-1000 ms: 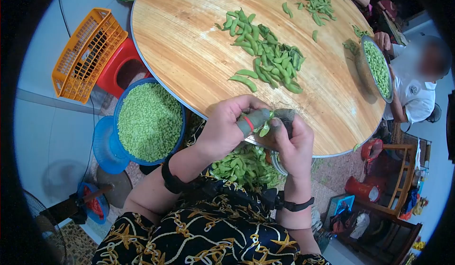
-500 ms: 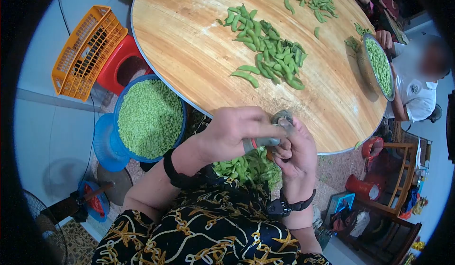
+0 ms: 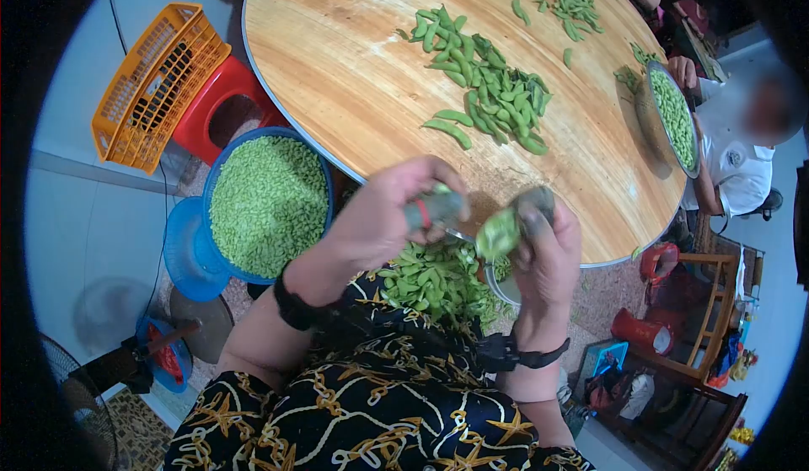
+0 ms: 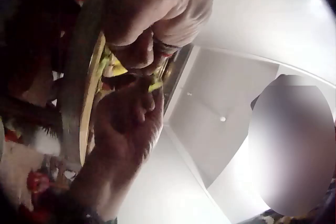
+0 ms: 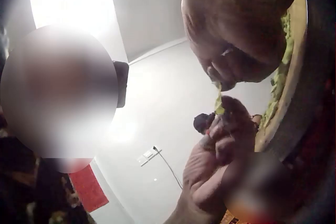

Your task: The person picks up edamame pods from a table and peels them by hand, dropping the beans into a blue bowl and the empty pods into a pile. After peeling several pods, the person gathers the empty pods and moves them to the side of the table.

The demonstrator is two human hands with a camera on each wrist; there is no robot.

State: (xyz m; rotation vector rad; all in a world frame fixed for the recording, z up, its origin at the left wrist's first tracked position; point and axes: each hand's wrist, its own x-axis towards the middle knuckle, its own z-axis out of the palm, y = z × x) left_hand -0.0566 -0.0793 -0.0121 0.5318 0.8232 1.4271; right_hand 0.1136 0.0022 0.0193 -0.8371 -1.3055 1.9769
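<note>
My right hand [image 3: 548,256] pinches a split-looking edamame pod [image 3: 497,235] between thumb and fingers, blurred by motion. To its left, my left hand [image 3: 396,210] is curled, with grey-green coverings on its fingers and a red band round one. A small green piece [image 3: 441,190] shows at the left fingertips; its kind is not clear. The hands are apart, over the near edge of the round wooden table [image 3: 337,75]. Below them are a heap of unshelled pods [image 3: 430,281] at my lap and a pale-rimmed container [image 3: 504,292] with beans, partly hidden by my right hand.
A loose pile of pods [image 3: 489,83] lies on the table ahead. At left stands a blue basin [image 3: 324,218] of shelled beans, beside a red stool [image 3: 190,130] and an orange crate [image 3: 109,142]. Across the table, a person [image 3: 733,163] sits by a metal bowl [image 3: 645,125] of beans.
My hands were together over a pod, then overlapped with fingers crossing. Now they have moved apart, the left toward the left, and the right holds a pod.
</note>
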